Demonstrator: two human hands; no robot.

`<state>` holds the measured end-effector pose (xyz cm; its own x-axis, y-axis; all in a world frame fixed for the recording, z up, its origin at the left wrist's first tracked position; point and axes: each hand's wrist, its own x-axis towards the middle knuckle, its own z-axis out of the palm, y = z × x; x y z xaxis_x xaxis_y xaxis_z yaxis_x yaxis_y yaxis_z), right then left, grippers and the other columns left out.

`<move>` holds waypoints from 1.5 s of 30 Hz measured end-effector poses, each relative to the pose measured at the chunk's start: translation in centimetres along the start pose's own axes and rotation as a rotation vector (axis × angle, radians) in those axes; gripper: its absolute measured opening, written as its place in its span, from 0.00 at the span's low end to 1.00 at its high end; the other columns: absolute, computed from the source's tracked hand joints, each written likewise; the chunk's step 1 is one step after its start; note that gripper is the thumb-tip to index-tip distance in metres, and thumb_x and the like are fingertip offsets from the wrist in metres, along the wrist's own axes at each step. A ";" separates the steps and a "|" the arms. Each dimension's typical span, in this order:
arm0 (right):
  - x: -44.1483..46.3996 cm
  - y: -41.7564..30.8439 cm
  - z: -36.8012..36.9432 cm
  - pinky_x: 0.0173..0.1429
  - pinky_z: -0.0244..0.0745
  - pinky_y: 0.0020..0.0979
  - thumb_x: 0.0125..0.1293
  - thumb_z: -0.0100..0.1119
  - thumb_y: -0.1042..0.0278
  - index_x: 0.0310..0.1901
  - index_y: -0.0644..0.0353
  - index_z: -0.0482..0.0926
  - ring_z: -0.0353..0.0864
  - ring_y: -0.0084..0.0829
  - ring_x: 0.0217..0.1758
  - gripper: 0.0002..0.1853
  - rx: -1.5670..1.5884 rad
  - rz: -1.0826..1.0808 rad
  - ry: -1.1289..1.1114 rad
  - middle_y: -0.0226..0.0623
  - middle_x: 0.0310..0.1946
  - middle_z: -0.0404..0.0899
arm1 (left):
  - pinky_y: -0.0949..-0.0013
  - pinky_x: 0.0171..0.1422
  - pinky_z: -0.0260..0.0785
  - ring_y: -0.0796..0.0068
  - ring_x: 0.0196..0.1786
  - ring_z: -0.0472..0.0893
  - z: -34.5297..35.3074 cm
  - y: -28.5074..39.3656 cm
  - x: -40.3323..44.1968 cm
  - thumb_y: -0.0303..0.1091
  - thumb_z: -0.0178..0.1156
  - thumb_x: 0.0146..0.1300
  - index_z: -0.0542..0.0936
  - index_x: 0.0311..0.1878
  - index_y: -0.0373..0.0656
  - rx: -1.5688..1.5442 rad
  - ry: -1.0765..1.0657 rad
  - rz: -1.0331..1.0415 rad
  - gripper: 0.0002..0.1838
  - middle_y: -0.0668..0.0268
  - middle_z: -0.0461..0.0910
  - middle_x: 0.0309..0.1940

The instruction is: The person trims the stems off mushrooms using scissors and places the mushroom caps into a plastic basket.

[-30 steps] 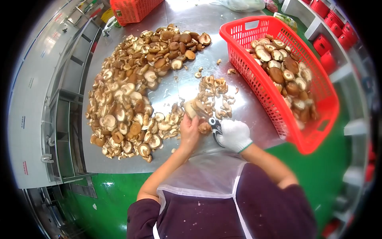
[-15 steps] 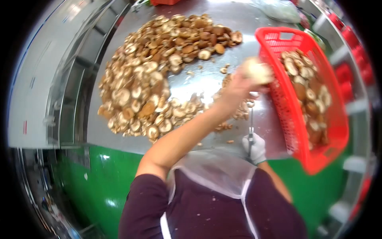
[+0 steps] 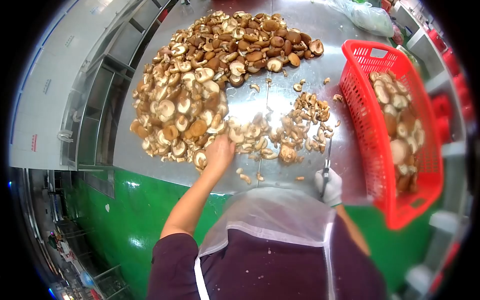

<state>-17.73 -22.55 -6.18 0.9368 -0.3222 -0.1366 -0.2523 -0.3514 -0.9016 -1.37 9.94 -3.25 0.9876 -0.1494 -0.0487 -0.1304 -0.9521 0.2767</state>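
My bare left hand [image 3: 220, 151] is at the near edge of a large heap of brown-capped mushrooms [image 3: 182, 105]. Its fingers curl down among the mushrooms, and whatever they grip is hidden. My right hand [image 3: 330, 186] wears a white glove and is closed around the dark handles of scissors [image 3: 327, 167], whose thin blades point away from me. Beyond the blades lies a small pile of cut mushroom stems [image 3: 307, 117]. A red plastic basket [image 3: 357, 115], partly filled with mushrooms [image 3: 397, 117], stands to the right.
A steel table [image 3: 255, 102] carries the heap, the stems and the basket. Clear plastic bags [image 3: 367, 17] lie at the far right. Metal shelving [image 3: 95, 115] stands on the left, above a green floor [image 3: 135, 215]. Red items line a rack [image 3: 440, 107] on the right.
My left hand has moved from beside the basket, where it held a pale mushroom, left to the heap; that mushroom is no longer in it. My right hand keeps holding the scissors.
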 end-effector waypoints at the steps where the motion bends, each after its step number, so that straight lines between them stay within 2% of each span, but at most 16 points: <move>1: 0.2 -0.4 0.0 0.32 0.72 0.30 0.58 0.64 0.66 0.30 0.62 0.78 0.76 0.29 0.23 0.08 -0.042 -0.031 -0.013 0.37 0.20 0.77 | 0.51 0.41 0.74 0.50 0.39 0.81 0.3 0.4 0.4 0.42 0.61 0.59 0.76 0.40 0.37 0.034 0.008 -0.025 0.16 0.51 0.80 0.39; 5: 0.7 -1.4 0.4 0.32 0.72 0.30 0.58 0.65 0.64 0.31 0.61 0.79 0.76 0.28 0.23 0.09 -0.073 -0.035 -0.050 0.36 0.20 0.77 | 0.49 0.43 0.73 0.47 0.41 0.81 1.6 2.7 2.7 0.43 0.60 0.59 0.74 0.43 0.38 -0.012 -0.019 -0.131 0.17 0.52 0.80 0.39; 9: 0.2 -1.1 0.6 0.32 0.73 0.32 0.57 0.66 0.63 0.31 0.61 0.80 0.77 0.30 0.23 0.10 -0.082 -0.063 -0.033 0.38 0.20 0.77 | 0.48 0.46 0.71 0.48 0.42 0.80 2.6 3.0 5.0 0.37 0.59 0.57 0.73 0.41 0.42 -0.135 0.079 -0.123 0.12 0.53 0.81 0.36; 12: -0.2 -1.8 0.6 0.32 0.73 0.32 0.57 0.66 0.64 0.29 0.60 0.78 0.76 0.34 0.22 0.10 -0.079 -0.048 -0.025 0.40 0.20 0.76 | 0.46 0.47 0.70 0.44 0.41 0.79 3.1 2.8 6.6 0.35 0.59 0.56 0.73 0.42 0.42 -0.298 0.009 -0.105 0.12 0.51 0.80 0.38; 13: -0.2 -2.4 0.4 0.32 0.73 0.36 0.57 0.66 0.60 0.27 0.60 0.76 0.77 0.40 0.24 0.13 -0.227 -0.065 -0.044 0.43 0.20 0.75 | 0.53 0.39 0.73 0.52 0.34 0.81 3.5 2.6 7.2 0.30 0.58 0.56 0.73 0.41 0.40 -0.366 0.041 -0.063 0.10 0.54 0.80 0.35; 16: -0.2 -5.6 0.1 0.33 0.72 0.41 0.56 0.65 0.54 0.27 0.59 0.75 0.77 0.46 0.27 0.16 -0.436 -0.267 -0.094 0.46 0.22 0.75 | 0.71 0.27 0.73 0.70 0.26 0.79 2.0 4.4 6.7 0.25 0.56 0.59 0.73 0.37 0.39 -1.215 -0.057 -0.319 0.04 0.62 0.78 0.28; 17: -0.1 -6.5 0.2 0.35 0.72 0.44 0.54 0.65 0.50 0.29 0.58 0.75 0.78 0.49 0.31 0.18 -0.470 -0.245 -0.114 0.46 0.24 0.76 | 0.80 0.25 0.73 0.80 0.25 0.78 0.5 5.2 6.2 0.22 0.54 0.61 0.73 0.40 0.38 -1.417 -0.185 -0.342 0.04 0.66 0.77 0.28; 20: 0.5 -11.1 0.5 0.37 0.74 0.45 0.55 0.63 0.52 0.29 0.58 0.75 0.79 0.48 0.32 0.16 -0.504 -0.263 -0.061 0.45 0.25 0.77 | 0.80 0.28 0.76 0.81 0.26 0.78 -2.9 8.4 4.1 0.21 0.54 0.62 0.74 0.44 0.37 -1.605 -0.328 -0.380 0.08 0.67 0.77 0.29; 21: 0.9 -11.8 0.7 0.36 0.75 0.45 0.55 0.62 0.53 0.29 0.57 0.76 0.79 0.49 0.32 0.15 -0.567 -0.269 -0.077 0.45 0.25 0.78 | 0.79 0.32 0.78 0.81 0.29 0.79 -3.3 9.0 3.4 0.22 0.53 0.63 0.75 0.47 0.36 -1.660 -0.347 -0.330 0.10 0.66 0.78 0.32; 24: 1.7 -12.7 0.8 0.35 0.76 0.44 0.54 0.62 0.53 0.29 0.57 0.78 0.80 0.47 0.30 0.14 -0.674 -0.265 -0.069 0.43 0.25 0.79 | 0.78 0.36 0.78 0.79 0.32 0.80 -3.4 11.1 1.9 0.21 0.53 0.63 0.76 0.49 0.36 -1.672 -0.292 -0.265 0.11 0.65 0.80 0.36; 25: 1.8 -12.8 0.7 0.35 0.76 0.44 0.53 0.62 0.53 0.29 0.57 0.78 0.81 0.47 0.30 0.14 -0.682 -0.275 -0.055 0.43 0.25 0.79 | 0.77 0.40 0.78 0.79 0.34 0.81 -3.3 11.2 1.4 0.22 0.53 0.63 0.76 0.50 0.36 -1.651 -0.305 -0.163 0.13 0.65 0.81 0.39; 28: 2.0 -12.8 0.4 0.34 0.77 0.44 0.53 0.62 0.53 0.29 0.57 0.78 0.81 0.45 0.29 0.14 -0.723 -0.286 -0.029 0.43 0.24 0.79 | 0.78 0.42 0.78 0.80 0.37 0.81 -2.8 11.8 0.8 0.22 0.54 0.62 0.76 0.51 0.36 -1.501 -0.287 -0.062 0.14 0.66 0.81 0.40; 32: 2.2 -12.2 -0.2 0.34 0.76 0.44 0.54 0.62 0.55 0.29 0.57 0.77 0.80 0.46 0.28 0.14 -0.767 -0.279 -0.049 0.44 0.26 0.79 | 0.77 0.44 0.78 0.81 0.41 0.80 -2.3 12.2 -0.1 0.23 0.53 0.63 0.76 0.50 0.35 -1.463 -0.331 0.016 0.13 0.65 0.80 0.42; 39: 2.4 -10.7 0.1 0.32 0.75 0.44 0.54 0.61 0.56 0.27 0.57 0.77 0.80 0.47 0.27 0.13 -0.729 -0.339 -0.060 0.45 0.24 0.78 | 0.74 0.43 0.79 0.77 0.38 0.80 -1.0 12.3 -0.5 0.22 0.49 0.62 0.75 0.52 0.33 -1.270 -0.359 0.031 0.15 0.64 0.74 0.43; 40: 2.4 -10.4 0.2 0.32 0.75 0.45 0.54 0.61 0.56 0.27 0.57 0.77 0.80 0.47 0.26 0.13 -0.727 -0.357 -0.050 0.45 0.24 0.78 | 0.75 0.43 0.79 0.78 0.38 0.81 -1.0 12.3 -0.6 0.22 0.49 0.62 0.75 0.51 0.33 -1.284 -0.369 0.014 0.14 0.64 0.76 0.42; 45: 2.9 -9.3 0.1 0.33 0.75 0.43 0.56 0.60 0.51 0.26 0.56 0.76 0.80 0.47 0.29 0.15 -0.766 -0.211 -0.173 0.45 0.25 0.79 | 0.75 0.44 0.79 0.79 0.38 0.81 -0.8 11.8 -0.4 0.23 0.50 0.64 0.75 0.50 0.33 -1.281 -0.448 -0.004 0.13 0.64 0.79 0.40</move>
<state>-12.68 -20.16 1.80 0.9915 -0.0640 -0.1132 -0.1039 -0.9136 -0.3932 -3.25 -0.99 0.76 0.8427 -0.4545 -0.2887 0.2870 -0.0744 0.9550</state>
